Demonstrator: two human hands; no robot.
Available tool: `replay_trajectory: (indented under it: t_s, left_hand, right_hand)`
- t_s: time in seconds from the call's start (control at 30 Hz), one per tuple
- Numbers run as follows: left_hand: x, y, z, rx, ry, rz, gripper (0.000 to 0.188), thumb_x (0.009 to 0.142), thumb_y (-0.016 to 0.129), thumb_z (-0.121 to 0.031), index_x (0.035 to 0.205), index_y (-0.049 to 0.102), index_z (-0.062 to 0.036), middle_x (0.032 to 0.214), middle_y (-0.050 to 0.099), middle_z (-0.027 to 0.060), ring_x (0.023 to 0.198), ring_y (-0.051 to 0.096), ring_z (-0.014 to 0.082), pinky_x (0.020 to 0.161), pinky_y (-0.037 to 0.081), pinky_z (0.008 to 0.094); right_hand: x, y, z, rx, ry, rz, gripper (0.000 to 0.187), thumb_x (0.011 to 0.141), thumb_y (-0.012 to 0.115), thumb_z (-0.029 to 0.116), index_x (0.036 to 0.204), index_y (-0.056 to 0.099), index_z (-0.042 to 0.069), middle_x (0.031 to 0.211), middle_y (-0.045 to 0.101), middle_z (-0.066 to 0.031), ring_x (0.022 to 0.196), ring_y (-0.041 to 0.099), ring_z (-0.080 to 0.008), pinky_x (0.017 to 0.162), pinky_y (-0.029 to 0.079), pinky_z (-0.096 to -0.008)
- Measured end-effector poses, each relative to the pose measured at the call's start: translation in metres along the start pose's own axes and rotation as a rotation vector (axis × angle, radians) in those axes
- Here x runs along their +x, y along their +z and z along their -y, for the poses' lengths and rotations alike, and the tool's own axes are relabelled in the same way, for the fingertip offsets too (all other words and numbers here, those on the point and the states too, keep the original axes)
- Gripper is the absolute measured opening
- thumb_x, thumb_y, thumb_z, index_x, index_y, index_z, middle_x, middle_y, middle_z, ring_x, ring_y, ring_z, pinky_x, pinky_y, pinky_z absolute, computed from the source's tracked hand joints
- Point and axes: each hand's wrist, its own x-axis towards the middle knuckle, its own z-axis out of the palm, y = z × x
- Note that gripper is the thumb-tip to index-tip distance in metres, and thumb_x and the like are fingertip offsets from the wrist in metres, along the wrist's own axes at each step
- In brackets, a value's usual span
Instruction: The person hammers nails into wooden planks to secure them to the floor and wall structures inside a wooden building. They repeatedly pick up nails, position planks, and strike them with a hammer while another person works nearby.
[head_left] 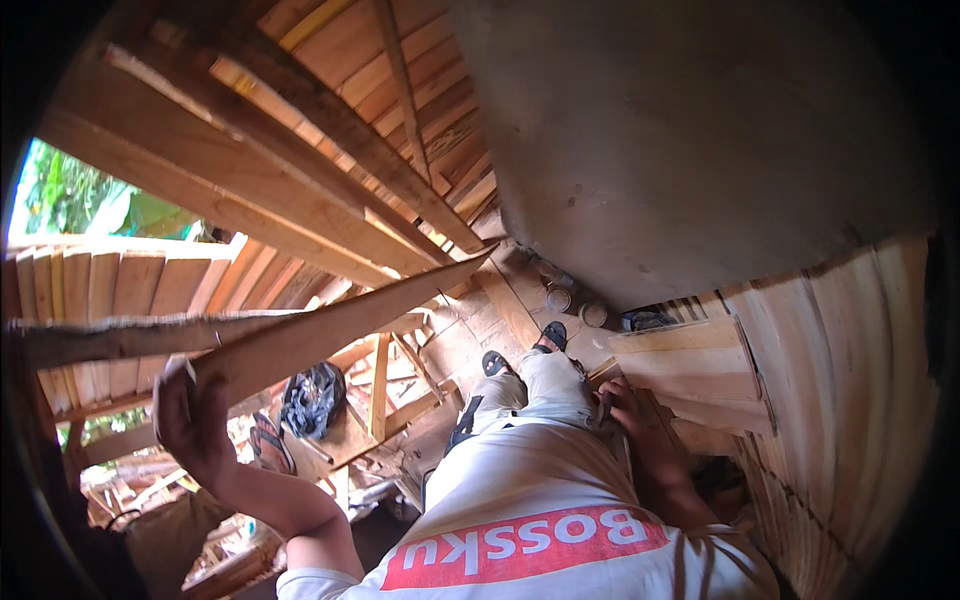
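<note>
My left hand [188, 418] grips the near end of a long, tapering wooden plank [340, 322] that slants up to the right toward the grey concrete wall [700, 150]. My right hand [632, 410] rests low at my side, its fingers on the edge of short boards [690, 365] stacked against the plank wall on the right. Whether that hand grips a board is hidden. Below me are my light trousers and dark sandals [552, 335] on the plank floor.
Wooden beams [250, 190] and a slatted board wall surround me. A dark bag [312, 397] lies on planks below left, next to a sandal [270, 445]. Small tins [560, 297] sit by the concrete wall. Green foliage shows at far left.
</note>
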Motion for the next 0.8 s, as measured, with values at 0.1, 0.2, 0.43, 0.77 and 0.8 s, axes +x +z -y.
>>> replay_trajectory:
  t_s: [0.1, 0.2, 0.43, 0.77, 0.8]
  left_hand:
    - [-0.017, -0.010, -0.021, 0.002, 0.263, 0.189, 0.026, 0.060, 0.068, -0.007, 0.083, 0.059, 0.0009, 0.072, 0.060, 0.0110, 0.066, 0.054, 0.0213, 0.063, 0.044, 0.0304]
    - [-0.046, -0.024, -0.026, 0.016, 0.274, 0.270, 0.021, 0.061, 0.062, -0.017, 0.073, 0.061, 0.0000, 0.067, 0.061, 0.0118, 0.066, 0.056, 0.0260, 0.067, 0.046, 0.0372]
    - [-0.124, -0.075, -0.012, -0.072, 0.112, 0.260, 0.019, 0.067, 0.061, -0.019, 0.074, 0.061, -0.0016, 0.072, 0.061, 0.0114, 0.070, 0.057, 0.0268, 0.079, 0.046, 0.0464]
    - [-0.219, -0.133, 0.003, -0.094, -0.018, 0.237, 0.017, 0.064, 0.063, -0.004, 0.081, 0.066, -0.0028, 0.079, 0.062, 0.0088, 0.077, 0.058, 0.0248, 0.078, 0.047, 0.0404]
    - [-0.231, -0.140, 0.002, -0.085, -0.042, 0.213, 0.018, 0.063, 0.063, -0.004, 0.081, 0.066, -0.0030, 0.079, 0.062, 0.0085, 0.077, 0.058, 0.0246, 0.077, 0.047, 0.0393]
  right_hand:
    - [0.004, 0.001, -0.001, -0.107, 0.010, 0.098, 0.020, 0.070, 0.071, 0.016, 0.073, 0.054, 0.007, 0.078, 0.050, -0.0113, 0.074, 0.052, -0.0283, 0.064, 0.042, -0.0363]
    - [0.010, 0.008, -0.004, -0.126, -0.044, 0.118, 0.022, 0.069, 0.072, 0.019, 0.073, 0.054, 0.007, 0.081, 0.051, -0.0120, 0.076, 0.052, -0.0303, 0.067, 0.043, -0.0376]
    - [0.019, 0.012, 0.035, -0.090, -0.008, 0.217, 0.020, 0.073, 0.069, 0.020, 0.077, 0.055, 0.006, 0.086, 0.052, -0.0126, 0.082, 0.053, -0.0326, 0.072, 0.043, -0.0381]
    - [0.011, 0.059, 0.052, -0.123, -0.190, 0.279, 0.017, 0.075, 0.065, 0.017, 0.072, 0.052, 0.007, 0.072, 0.052, -0.0134, 0.069, 0.053, -0.0304, 0.064, 0.043, -0.0359]
    - [0.008, 0.065, 0.059, -0.121, -0.212, 0.307, 0.017, 0.075, 0.065, 0.018, 0.073, 0.052, 0.007, 0.073, 0.053, -0.0137, 0.070, 0.053, -0.0307, 0.064, 0.043, -0.0358]
